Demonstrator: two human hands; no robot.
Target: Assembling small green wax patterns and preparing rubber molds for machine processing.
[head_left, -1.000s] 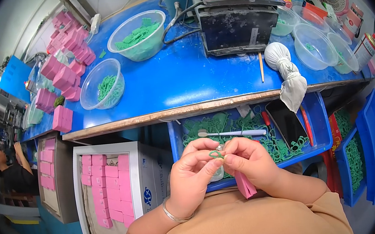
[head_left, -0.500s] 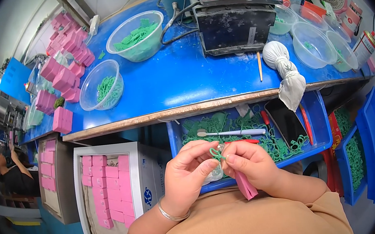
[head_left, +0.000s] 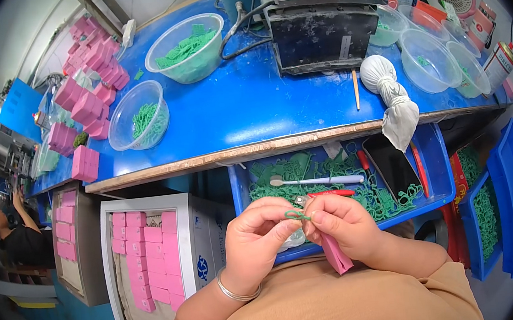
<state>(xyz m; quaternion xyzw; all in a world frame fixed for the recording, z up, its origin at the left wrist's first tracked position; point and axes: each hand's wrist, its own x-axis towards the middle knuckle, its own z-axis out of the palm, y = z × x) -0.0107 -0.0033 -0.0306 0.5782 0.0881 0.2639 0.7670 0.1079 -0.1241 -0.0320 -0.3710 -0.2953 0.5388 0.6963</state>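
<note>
My left hand point(head_left: 259, 242) pinches a small green looped piece point(head_left: 294, 215) at my thumb and fingertips, meeting my right hand point(head_left: 343, 229), whose thumb and index finger also grip that piece. A pink folded block point(head_left: 335, 255) is held in the lower fingers of my right hand and hangs beneath it. Just beyond my hands a blue tray point(head_left: 437, 158) holds many green pieces point(head_left: 270, 171), a light toothbrush point(head_left: 335, 181), a red-handled tool point(head_left: 336, 193) and a black phone point(head_left: 390, 170). A small clear item point(head_left: 294, 238) lies partly hidden under my fingers.
The blue worktop point(head_left: 214, 120) bears clear bowls point(head_left: 140, 141), pink blocks point(head_left: 85, 164), a black machine point(head_left: 324, 32) and a tied cloth bag point(head_left: 388, 91). Below are a box of pink blocks point(head_left: 112, 265) and blue trays point(head_left: 508, 207). A co-worker point(head_left: 22, 237) is at the far left.
The green loop has tilted in my fingertips and now lies more level. My hands shifted slightly. The co-worker's raised hand moved a little upward and leftward.
</note>
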